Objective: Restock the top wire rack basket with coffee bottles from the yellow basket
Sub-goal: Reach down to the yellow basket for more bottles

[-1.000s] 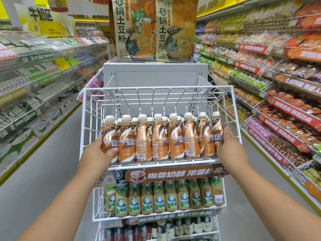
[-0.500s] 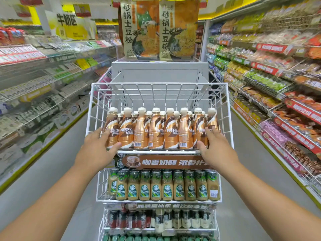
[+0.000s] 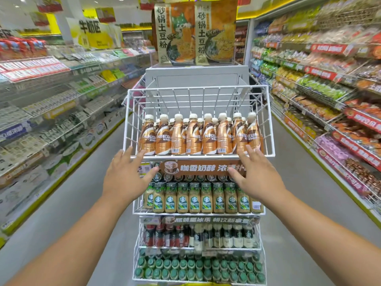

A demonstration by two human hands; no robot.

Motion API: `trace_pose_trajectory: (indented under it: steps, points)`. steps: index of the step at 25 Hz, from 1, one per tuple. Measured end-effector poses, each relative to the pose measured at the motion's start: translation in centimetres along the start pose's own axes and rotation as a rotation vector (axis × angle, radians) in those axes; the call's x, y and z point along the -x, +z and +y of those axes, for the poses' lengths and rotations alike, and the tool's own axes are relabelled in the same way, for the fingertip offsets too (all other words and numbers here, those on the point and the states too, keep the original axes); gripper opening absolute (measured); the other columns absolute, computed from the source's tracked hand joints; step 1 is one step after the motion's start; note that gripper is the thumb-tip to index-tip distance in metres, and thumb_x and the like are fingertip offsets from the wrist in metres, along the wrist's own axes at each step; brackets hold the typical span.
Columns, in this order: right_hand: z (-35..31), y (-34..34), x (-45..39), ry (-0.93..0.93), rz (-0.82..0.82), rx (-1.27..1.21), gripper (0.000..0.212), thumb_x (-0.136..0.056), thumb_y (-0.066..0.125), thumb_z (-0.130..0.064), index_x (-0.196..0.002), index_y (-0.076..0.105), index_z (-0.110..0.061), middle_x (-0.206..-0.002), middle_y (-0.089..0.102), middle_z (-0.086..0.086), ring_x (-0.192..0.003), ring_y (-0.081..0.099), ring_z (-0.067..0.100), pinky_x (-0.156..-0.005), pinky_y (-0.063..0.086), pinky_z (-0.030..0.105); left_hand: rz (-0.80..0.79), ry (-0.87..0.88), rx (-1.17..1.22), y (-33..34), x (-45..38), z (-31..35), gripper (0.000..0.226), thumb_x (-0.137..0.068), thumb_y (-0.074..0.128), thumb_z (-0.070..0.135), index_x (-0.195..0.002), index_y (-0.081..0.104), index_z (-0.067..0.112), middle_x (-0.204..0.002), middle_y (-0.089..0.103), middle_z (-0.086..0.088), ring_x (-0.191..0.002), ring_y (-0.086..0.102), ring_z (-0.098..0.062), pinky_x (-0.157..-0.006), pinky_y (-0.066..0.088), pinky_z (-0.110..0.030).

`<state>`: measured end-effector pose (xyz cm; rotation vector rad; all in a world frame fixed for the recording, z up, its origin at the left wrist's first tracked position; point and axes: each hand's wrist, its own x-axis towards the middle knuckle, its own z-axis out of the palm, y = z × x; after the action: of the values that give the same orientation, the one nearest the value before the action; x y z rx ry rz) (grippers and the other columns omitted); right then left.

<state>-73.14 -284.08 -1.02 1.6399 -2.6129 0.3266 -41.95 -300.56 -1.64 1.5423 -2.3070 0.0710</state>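
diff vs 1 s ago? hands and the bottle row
Both hands let go. A second ago the left hand and right hand pressed the two ends of the coffee bottles; now they are drawn back with fingers spread, below and in front of the top wire basket, with no grip on anything. The bottle row stands upright as before.

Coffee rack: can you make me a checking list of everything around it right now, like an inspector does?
Surface: top wire basket, white, rear half bare.
Job's things: coffee bottles upright in rows at the front; yellow basket nothing seen.
Clutter: nothing seen.
Grippers: left hand and right hand open, fingers spread, holding nothing, just in front of the basket's front edge.
Cables: nothing seen.
Surroundings: green-label bottles in the tier below; noodle packs on top; stocked shelves either side.
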Motion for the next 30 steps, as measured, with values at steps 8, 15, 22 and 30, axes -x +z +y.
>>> trace_pose_trajectory:
  steps: [8, 15, 22, 30]
  points:
    - [-6.6, 0.9, 8.4, 0.064, -0.032, 0.065, 0.077, -0.101, 0.025, -0.070, -0.165, 0.009, -0.031, -0.174, -0.002, -0.001, -0.160, 0.001, 0.023, -0.129, 0.014, 0.042, -0.096, 0.160, 0.019, -0.4, 6.0, -4.1, 0.080, -0.095, 0.029, 0.074, -0.162, 0.019, 0.033, -0.170, 0.009, -0.005, -0.156, 0.006, -0.029, -0.125, 0.012, -0.047]
    - [-8.6, 2.4, 12.1, 0.026, -0.054, 0.062, 0.078, -0.099, 0.022, -0.073, -0.165, 0.010, -0.032, -0.173, -0.001, -0.003, -0.160, 0.002, 0.022, -0.129, 0.017, 0.045, -0.125, 0.188, 0.070, 0.1, 10.5, -3.7, 0.077, -0.096, 0.029, 0.074, -0.161, 0.021, 0.034, -0.170, 0.009, -0.003, -0.156, 0.004, -0.026, -0.126, 0.012, -0.046]
    - [-6.6, 9.1, 13.9, -0.039, -0.092, 0.075, 0.076, -0.101, 0.023, -0.069, -0.165, 0.012, -0.030, -0.174, 0.001, 0.000, -0.160, 0.003, 0.024, -0.129, 0.016, 0.044, -0.184, 0.153, 0.091, 7.8, 15.0, -2.2, 0.074, -0.096, 0.034, 0.070, -0.160, 0.023, 0.035, -0.170, 0.010, -0.002, -0.156, 0.007, -0.025, -0.123, 0.020, -0.048]
    - [-2.5, 27.9, 17.3, -0.082, -0.234, 0.050, 0.075, -0.102, 0.023, -0.068, -0.165, 0.009, -0.030, -0.174, -0.001, 0.000, -0.160, 0.002, 0.025, -0.129, 0.013, 0.046, -0.297, 0.088, 0.087, 25.3, 23.6, -2.5, 0.076, -0.094, 0.032, 0.074, -0.160, 0.021, 0.037, -0.170, 0.010, 0.001, -0.157, 0.006, -0.023, -0.123, 0.021, -0.048]
